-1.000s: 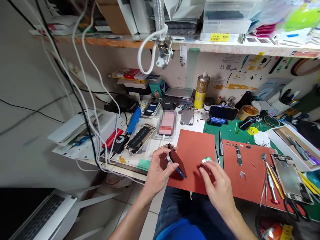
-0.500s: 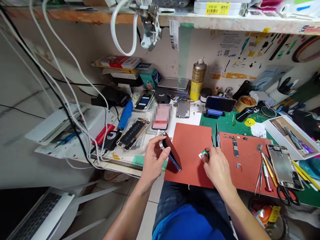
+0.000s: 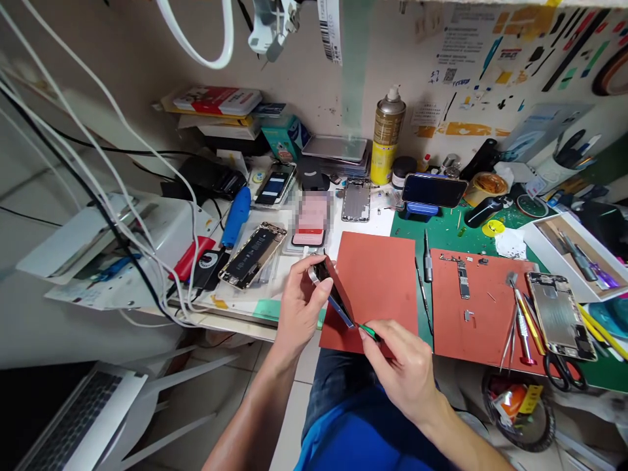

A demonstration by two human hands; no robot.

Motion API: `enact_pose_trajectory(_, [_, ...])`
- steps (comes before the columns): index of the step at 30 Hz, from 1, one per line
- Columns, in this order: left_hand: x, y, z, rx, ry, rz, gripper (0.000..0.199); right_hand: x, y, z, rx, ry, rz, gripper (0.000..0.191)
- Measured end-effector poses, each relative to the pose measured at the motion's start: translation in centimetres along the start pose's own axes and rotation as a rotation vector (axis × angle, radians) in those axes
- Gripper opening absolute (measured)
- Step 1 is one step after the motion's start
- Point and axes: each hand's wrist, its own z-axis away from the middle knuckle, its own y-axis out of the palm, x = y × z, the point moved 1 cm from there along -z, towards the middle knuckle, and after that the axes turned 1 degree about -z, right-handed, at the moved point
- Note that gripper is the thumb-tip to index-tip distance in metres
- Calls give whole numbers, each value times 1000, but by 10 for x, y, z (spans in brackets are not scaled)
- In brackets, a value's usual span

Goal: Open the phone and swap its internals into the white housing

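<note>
Step observed: my left hand (image 3: 304,301) grips a blue-edged phone (image 3: 342,310) between thumb and fingers, tilted above the left red mat (image 3: 380,278). The phone's panel and frame appear parted at the upper end. My right hand (image 3: 405,356) pinches a green tool (image 3: 369,331), its tip at the phone's lower end; whether it touches, I cannot tell. I judge this to be work along the edge. The next move calls for a firm left grip, a shallow tool angle and light pressure, with care for whatever joins the two parts inside.

Surface: right of the phone, a screwdriver (image 3: 428,261) lies between the left red mat and the right red mat (image 3: 490,327). The latter bears a narrow circuit board (image 3: 463,279). At the far right, a phone housing (image 3: 562,314) lies beyond black-handled scissors (image 3: 564,373). To the left is an opened phone with its battery exposed (image 3: 252,255); on the far side stands a spray can (image 3: 385,144).

Room: laptop (image 3: 88,418) at near left, pale floor tiles (image 3: 294,415) below, waste bin (image 3: 520,418) at near right.
</note>
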Motion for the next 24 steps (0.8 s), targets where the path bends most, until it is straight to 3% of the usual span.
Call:
enact_pose_trajectory(10, [-23, 6, -3, 10, 65, -39, 38, -2, 7, -2, 26, -37, 67, 20])
enact_pose_trajectory(18, [-24, 7, -2, 40, 152, -98, 34, 0, 12, 3, -12, -214, 308, 23])
enact_pose_trajectory(24, [-20, 7, 3, 63, 164, -103, 36, 2, 11, 1, 41, -144, 333, 26])
